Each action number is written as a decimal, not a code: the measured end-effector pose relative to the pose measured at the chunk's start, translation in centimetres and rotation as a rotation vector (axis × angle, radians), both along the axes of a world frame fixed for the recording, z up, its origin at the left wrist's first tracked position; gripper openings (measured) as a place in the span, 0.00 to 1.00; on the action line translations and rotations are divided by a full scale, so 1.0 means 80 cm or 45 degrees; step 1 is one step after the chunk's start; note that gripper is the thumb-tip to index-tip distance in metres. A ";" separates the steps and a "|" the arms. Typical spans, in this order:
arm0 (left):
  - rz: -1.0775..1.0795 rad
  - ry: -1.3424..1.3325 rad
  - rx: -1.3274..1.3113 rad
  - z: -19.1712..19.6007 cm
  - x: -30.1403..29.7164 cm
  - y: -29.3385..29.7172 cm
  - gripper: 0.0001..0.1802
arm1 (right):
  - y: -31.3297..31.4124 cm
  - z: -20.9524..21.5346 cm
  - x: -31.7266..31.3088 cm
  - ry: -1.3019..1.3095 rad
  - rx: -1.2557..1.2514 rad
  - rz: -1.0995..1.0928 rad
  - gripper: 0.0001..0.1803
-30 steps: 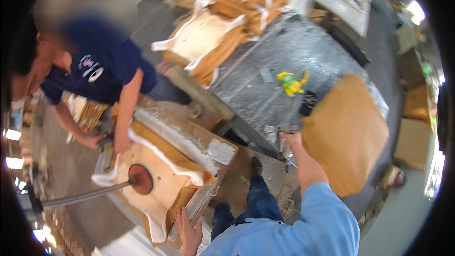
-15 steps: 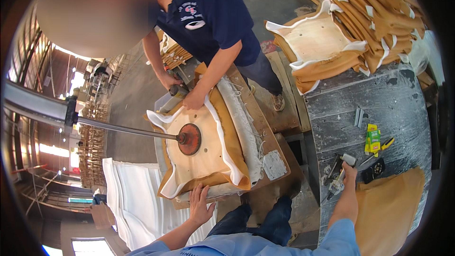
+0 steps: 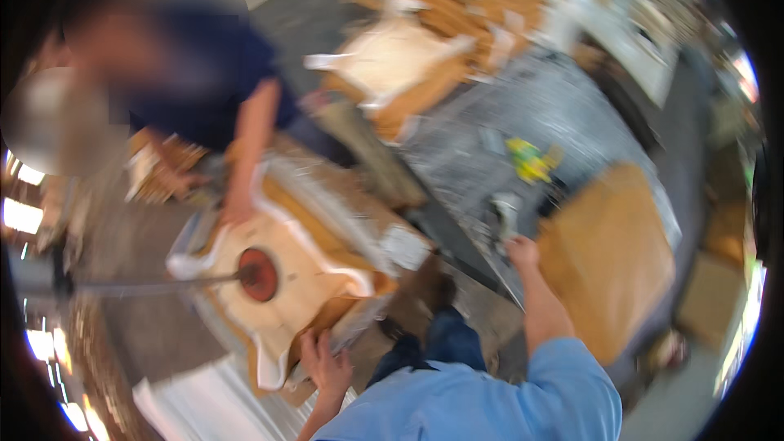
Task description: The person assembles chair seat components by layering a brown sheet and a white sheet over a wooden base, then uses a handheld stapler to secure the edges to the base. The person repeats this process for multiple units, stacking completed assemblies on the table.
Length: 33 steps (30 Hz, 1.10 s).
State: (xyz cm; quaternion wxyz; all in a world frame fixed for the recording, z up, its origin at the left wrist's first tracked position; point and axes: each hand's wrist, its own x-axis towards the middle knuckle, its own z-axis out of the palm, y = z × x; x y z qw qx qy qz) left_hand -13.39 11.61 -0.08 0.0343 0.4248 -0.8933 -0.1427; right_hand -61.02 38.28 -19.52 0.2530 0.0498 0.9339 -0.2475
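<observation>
The picture is blurred by motion. My left hand point(image 3: 325, 363) rests on the near edge of a cream, shell-shaped padded form point(image 3: 302, 278) lying on a brown mould. A red disc point(image 3: 259, 274) on a long metal rod presses on its middle. My right hand point(image 3: 520, 251) reaches onto the grey metal table point(image 3: 490, 114), touching a small grey tool point(image 3: 505, 216); whether the fingers close on it is unclear. A yellow-green object point(image 3: 529, 162) lies just beyond. A person in a dark blue shirt point(image 3: 204, 82) leans over the far side with a hand point(image 3: 235, 211) on the form.
A brown board point(image 3: 608, 253) lies on the table right of my right hand. Stacked tan moulded shells point(image 3: 425, 57) sit at the back. White sheets point(image 3: 204, 400) lie low at left. My legs in blue trousers point(image 3: 433, 351) stand between mould and table.
The view has swung back to the right and gone blurry. My right hand stays at the small tool on the table; my left hand stays at the form's near edge.
</observation>
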 end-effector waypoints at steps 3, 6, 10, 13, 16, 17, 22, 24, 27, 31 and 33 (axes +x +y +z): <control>-0.069 -0.006 -0.078 -0.019 -0.001 0.004 0.43 | 0.037 0.033 0.061 0.120 -0.110 -0.068 0.19; -0.097 -0.017 -0.035 -0.021 -0.004 -0.001 0.44 | 0.099 0.061 0.080 0.367 0.022 -0.279 0.16; -0.167 -0.054 0.050 -0.010 0.006 -0.009 0.46 | 0.136 0.075 0.066 0.373 0.492 -0.228 0.30; -0.144 -0.032 0.003 0.000 -0.002 -0.015 0.44 | 0.160 0.086 0.032 0.356 0.499 -0.207 0.44; -0.114 -0.040 -0.090 0.005 -0.009 -0.011 0.41 | 0.162 0.087 0.003 0.286 0.390 -0.195 0.48; -0.099 -0.069 -0.084 0.009 -0.007 -0.011 0.41 | 0.162 0.084 0.001 0.247 0.398 -0.220 0.48; -0.009 -0.056 -0.127 0.011 -0.019 -0.009 0.38 | 0.143 0.088 -0.022 0.141 0.411 -0.273 0.50; 0.013 -0.034 -0.159 0.012 -0.015 -0.007 0.38 | 0.141 0.095 -0.033 0.112 0.378 -0.259 0.51; 0.019 -0.011 -0.202 0.016 -0.017 -0.009 0.38 | 0.157 0.091 -0.031 0.169 0.343 -0.216 0.51; 0.028 0.044 -0.158 0.012 -0.034 -0.020 0.38 | 0.201 0.094 -0.042 0.231 0.248 -0.097 0.49; -0.006 0.022 -0.149 0.010 -0.024 -0.011 0.39 | 0.189 0.090 -0.037 0.154 0.325 -0.170 0.47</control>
